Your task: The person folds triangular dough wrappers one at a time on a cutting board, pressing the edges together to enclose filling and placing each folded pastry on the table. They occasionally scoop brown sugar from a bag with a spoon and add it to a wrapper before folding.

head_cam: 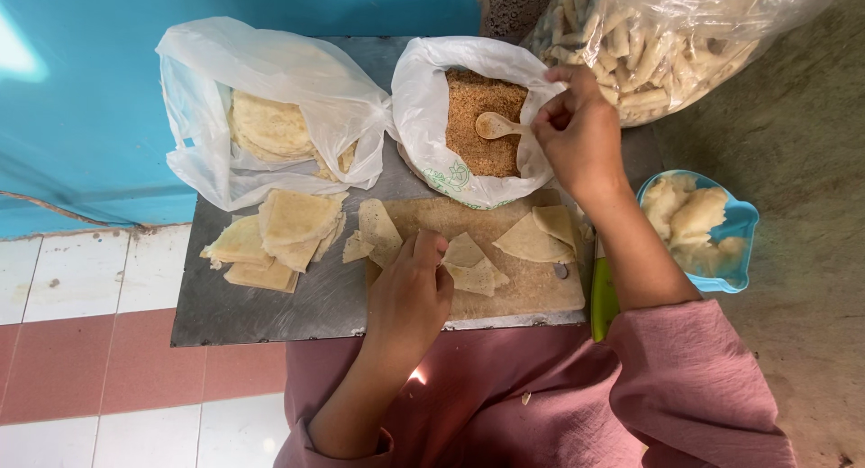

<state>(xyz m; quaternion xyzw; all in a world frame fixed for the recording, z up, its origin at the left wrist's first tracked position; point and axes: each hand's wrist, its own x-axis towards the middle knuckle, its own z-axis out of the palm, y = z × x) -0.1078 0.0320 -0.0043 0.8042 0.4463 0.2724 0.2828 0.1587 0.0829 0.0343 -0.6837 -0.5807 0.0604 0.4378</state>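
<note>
- The right hand [581, 130] pinches the handle of a small pale wooden spoon [497, 125], whose bowl lies over the brown crumbly filling [478, 117] inside an open white plastic bag [423, 99].
- The left hand [410, 297] rests with fingers curled loosely on a triangular piece of thin beige pastry [470, 265] lying on the wooden cutting board [541, 292]; it presses down and grips nothing.
- More cut pastry triangles [541, 236] sit near the board's far edge, leaving a bare strip of board towards its near right corner.
- The board lies on a grey metal tray [270, 310], whose near left part is open.
- A loose stack of pastry wedges [279, 234] lies left of the board, below a second white bag holding round pastry sheets [270, 126].
- A light blue plastic bowl of pale dough lumps [703, 225] stands beyond the tray's right edge, partly hidden by the forearm.
- A clear bag of rolled pastries [649, 45] is cut off at the top.
</note>
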